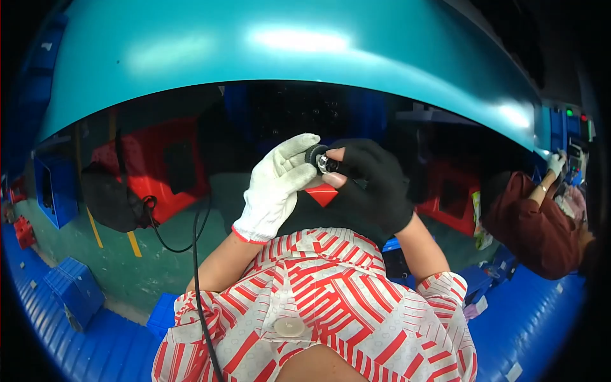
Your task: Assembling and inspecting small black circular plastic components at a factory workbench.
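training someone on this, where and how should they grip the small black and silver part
Likely the small black and silver part is best pinched by its dark rounded rim, coming from the left, thumb opposite fingers: that curved end faces the white-gloved left hand, while the black-gloved right hand covers the other side.

1. Across the top, the table is gleaming, smooth and glossy.
2. At centre, the white glove is showing knitted cloth; the black glove is looking matt.
3. Mid-frame, the small part is glinting like metal.
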Demonstrator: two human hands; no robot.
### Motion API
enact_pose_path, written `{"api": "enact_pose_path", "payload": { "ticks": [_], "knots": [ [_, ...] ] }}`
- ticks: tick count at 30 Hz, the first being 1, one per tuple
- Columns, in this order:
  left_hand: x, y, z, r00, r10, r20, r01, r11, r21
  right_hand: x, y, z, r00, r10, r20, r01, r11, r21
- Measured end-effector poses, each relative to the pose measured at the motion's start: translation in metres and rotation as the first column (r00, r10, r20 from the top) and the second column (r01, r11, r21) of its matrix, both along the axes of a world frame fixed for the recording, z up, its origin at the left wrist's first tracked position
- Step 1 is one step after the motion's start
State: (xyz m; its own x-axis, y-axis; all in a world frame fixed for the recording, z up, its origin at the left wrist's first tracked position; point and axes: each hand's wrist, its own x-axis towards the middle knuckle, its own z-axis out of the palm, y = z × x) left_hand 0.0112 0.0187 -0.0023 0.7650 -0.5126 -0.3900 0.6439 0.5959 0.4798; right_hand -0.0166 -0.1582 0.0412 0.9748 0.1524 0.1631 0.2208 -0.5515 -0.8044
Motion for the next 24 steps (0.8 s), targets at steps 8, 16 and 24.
{"api": "enact_pose_path", "payload": {
  "ticks": [8, 16, 24],
  "knots": [
    [-0.009, -0.007, 0.003, 0.990, -0.114, 0.084, 0.105, 0.988, 0.111, -0.025, -0.008, -0.030, 0.987, -0.142, -0.074, 0.151, 0.978, 0.147],
    [-0.020, -0.012, -0.010, 0.975, -0.103, 0.199, 0.042, 0.957, 0.288, -0.027, -0.006, -0.043, 0.997, 0.021, 0.068, -0.022, 1.000, 0.019],
    [-0.027, -0.012, -0.007, 0.880, -0.237, 0.411, -0.039, 0.827, 0.560, -0.033, 0.001, -0.048, 0.991, -0.066, -0.119, 0.071, 0.997, 0.036]
  ]
}}
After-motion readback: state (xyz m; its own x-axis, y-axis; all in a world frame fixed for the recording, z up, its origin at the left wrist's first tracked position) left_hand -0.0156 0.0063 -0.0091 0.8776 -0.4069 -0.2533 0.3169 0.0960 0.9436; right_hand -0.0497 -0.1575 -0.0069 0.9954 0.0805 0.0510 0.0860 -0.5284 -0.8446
